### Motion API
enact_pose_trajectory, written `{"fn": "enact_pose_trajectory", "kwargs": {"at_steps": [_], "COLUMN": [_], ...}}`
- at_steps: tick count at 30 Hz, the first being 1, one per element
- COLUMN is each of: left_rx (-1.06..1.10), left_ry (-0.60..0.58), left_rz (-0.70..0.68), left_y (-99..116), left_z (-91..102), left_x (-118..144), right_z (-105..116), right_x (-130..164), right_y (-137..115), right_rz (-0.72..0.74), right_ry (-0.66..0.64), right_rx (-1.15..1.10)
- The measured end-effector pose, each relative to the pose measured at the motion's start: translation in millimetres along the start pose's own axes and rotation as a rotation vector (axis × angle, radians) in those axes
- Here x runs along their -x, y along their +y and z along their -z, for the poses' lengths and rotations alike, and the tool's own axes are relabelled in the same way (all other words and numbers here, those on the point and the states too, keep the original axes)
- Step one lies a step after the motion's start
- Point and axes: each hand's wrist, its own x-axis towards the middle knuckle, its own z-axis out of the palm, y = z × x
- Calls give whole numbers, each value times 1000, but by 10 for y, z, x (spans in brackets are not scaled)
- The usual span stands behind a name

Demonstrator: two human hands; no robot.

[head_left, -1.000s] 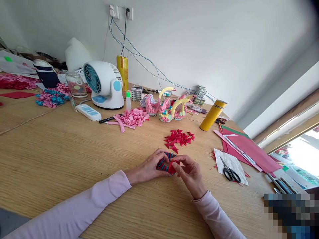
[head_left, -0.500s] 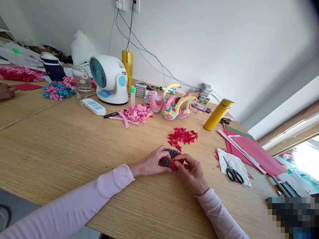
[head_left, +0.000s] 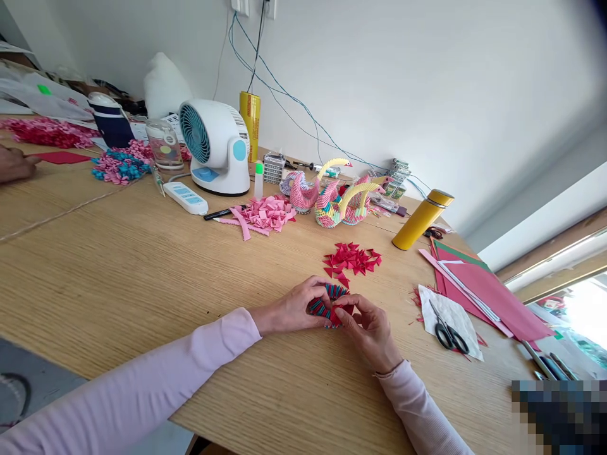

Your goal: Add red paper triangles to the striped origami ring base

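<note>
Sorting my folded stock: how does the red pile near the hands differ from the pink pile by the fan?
The red pile is flat, loose triangles; the pink pile is heaped, with long strips trailing out. Red lies just beyond the ring both hands grip; pink sits farther back, beside the fan. Both are folded paper.

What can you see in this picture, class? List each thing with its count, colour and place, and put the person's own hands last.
paper ring: 1, red and teal, between both hands
folded triangles: 1 pile, red, just beyond the ring
pink folded pieces: 1 pile, pink, left of the swans
paper swans: about 3, pink with yellow necks, far middle
flask: 1, yellow, right of the swans
fan: 1, white and blue, far left
power strip: 1, white, in front of the fan
scissors: 1, black, on a white sheet at right
card sheets: several, red, far right
another person's hand: 1, left edge
left hand: 1, holds the ring
right hand: 1, holds the ring
</note>
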Motion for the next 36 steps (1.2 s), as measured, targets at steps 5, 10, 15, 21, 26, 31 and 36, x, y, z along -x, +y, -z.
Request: {"fn": "enact_pose_trajectory", "kwargs": {"at_steps": [5,10,15,21,26,31,36], "left_rx": [3,1,-14,-29,-58,-14,20], "left_ry": [8,6,-10,-5,-8,19,-11], "left_rz": [-10,-15,-4,-40,43,59,48], "left_y": [-14,-16,-16,-31,-16,-85,-87], "left_z": [-6,-8,-8,-23,-29,-64,-64], "left_x": [7,3,-9,-4,-2,12,13], "right_z": [-11,-21,-22,-19,2,31,45], "right_x": [3,4,-5,-17,-20,-36,-65], "right_y": [-19,-22,-17,-36,-63,-47,-14], "right_rz": [30,66,96,139,176,188,196], "right_ry": [-8,-2,16,13,-8,-12,-50], "right_rx": [56,152,204,272,276,295,296]}}
